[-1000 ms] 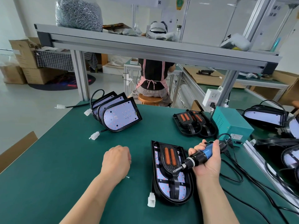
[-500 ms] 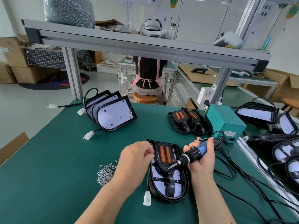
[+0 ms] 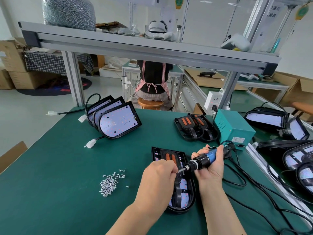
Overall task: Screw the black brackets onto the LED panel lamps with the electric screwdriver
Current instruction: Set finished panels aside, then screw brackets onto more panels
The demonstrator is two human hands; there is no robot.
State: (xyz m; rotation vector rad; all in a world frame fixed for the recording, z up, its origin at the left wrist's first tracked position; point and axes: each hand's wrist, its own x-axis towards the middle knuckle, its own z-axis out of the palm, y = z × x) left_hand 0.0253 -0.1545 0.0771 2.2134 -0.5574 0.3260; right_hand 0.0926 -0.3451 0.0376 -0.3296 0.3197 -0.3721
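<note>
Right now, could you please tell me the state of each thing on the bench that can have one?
left hand: fingers curled at the tip of the screwdriver; what they pinch is hidden.
right hand: grips the screwdriver.
screwdriver: held tilted over the lamp.
lamp: lying flat, bracket resting on it.
screws: loose pile on the table.
spare lamps: propped on edge, unplugged.

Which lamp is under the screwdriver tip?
The flat lamp nearest the person, below the electric screwdriver; the other lamps sit farther back.
</note>
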